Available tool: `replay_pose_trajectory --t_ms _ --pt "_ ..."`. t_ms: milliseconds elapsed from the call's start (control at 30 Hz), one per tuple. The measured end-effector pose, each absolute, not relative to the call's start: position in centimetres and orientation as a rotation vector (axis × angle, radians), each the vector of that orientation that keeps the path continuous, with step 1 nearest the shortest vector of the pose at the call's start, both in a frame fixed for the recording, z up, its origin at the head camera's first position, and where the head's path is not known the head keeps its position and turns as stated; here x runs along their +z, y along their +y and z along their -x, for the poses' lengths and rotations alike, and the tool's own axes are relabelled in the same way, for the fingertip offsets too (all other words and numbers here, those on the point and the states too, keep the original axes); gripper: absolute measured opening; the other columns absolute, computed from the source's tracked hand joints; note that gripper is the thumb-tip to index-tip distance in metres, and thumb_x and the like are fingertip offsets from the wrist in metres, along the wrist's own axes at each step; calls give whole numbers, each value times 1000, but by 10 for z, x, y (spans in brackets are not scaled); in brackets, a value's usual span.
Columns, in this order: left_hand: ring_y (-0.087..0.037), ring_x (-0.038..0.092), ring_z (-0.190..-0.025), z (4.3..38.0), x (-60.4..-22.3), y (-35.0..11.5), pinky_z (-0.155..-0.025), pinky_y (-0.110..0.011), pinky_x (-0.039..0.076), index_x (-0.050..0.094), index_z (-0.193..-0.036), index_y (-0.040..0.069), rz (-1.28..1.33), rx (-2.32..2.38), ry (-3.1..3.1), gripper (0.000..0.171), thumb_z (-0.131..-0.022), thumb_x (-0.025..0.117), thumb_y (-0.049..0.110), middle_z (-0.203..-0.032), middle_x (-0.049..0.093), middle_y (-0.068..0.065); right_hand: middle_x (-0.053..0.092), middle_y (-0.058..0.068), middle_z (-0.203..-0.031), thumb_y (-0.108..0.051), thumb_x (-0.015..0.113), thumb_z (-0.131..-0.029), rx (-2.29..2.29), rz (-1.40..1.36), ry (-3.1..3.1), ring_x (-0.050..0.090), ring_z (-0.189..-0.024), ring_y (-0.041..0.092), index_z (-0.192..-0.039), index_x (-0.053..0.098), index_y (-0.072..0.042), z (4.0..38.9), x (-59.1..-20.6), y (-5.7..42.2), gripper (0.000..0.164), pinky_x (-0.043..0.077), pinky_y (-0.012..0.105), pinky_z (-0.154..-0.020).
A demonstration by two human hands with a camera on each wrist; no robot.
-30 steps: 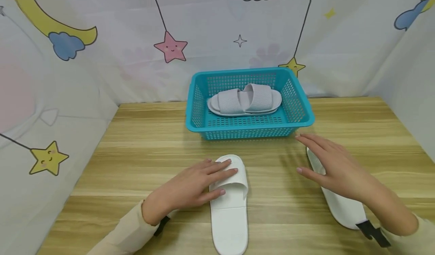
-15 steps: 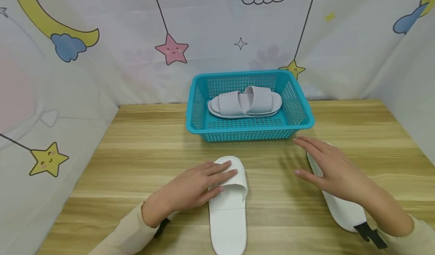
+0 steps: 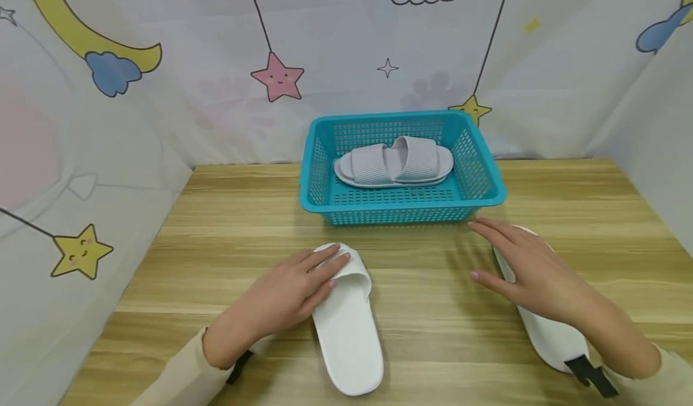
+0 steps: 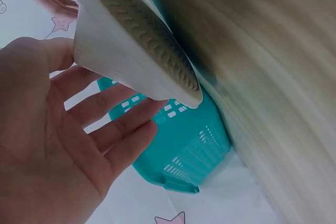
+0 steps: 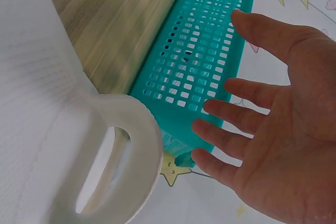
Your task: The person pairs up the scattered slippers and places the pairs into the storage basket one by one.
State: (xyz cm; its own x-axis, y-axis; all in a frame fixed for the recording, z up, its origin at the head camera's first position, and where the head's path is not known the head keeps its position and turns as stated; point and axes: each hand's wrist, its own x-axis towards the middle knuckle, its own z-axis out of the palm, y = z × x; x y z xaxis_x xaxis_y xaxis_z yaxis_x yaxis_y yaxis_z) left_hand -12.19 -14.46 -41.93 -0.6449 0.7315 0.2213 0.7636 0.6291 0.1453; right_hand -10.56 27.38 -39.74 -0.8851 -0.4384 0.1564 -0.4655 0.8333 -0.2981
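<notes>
White, star-printed cloth (image 3: 341,90) rises behind a wood-grained tabletop (image 3: 243,213).

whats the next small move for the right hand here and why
Probably lower the right hand and grip the white slipper nearest it: the hand is open and apart from that slipper, while the left hand touches the other white slipper.

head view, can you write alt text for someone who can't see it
A person's left hand touches the strap of a white slipper on a wood-grain table, while their open right hand partly hides a second white slipper. Behind, a teal basket holds two pale grey slippers before a cartoon-printed backdrop.
</notes>
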Motion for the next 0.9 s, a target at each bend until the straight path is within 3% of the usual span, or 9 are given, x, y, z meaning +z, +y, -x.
replay_pose_trajectory --t_ms 200,500,733,900 --pt "-36 65 -130 118 -418 -151 -102 -54 57 56 -156 21 1116 -297 -2799 51 -107 62 32 -152 60 -12 47 20 -160 -37 81 -95 515 -725 -2923 45 -145 45 -159 45 -10 106 -396 273 78 39 73 -107" --pt "-37 70 -116 112 -416 -155 -97 -58 57 57 -155 22 966 -195 -2854 55 -105 63 45 -143 64 -11 47 20 -160 -36 81 -95 519 -725 -2925 45 -145 45 -158 46 -9 106 -395 272 77 39 74 -106" --pt "-33 72 -89 105 -416 -153 -80 -53 58 62 -148 15 790 -183 -2903 57 -100 66 47 -128 65 -15 46 21 -161 -37 80 -95 527 -715 -2939 45 -145 47 -159 45 -10 105 -394 271 78 37 74 -108" --pt "-28 66 -70 97 -415 -147 -71 -48 57 60 -141 13 692 -254 -2999 57 -95 73 46 -125 58 -19 46 21 -160 -37 81 -95 525 -719 -2933 45 -144 47 -159 45 -10 106 -395 271 78 38 74 -107"
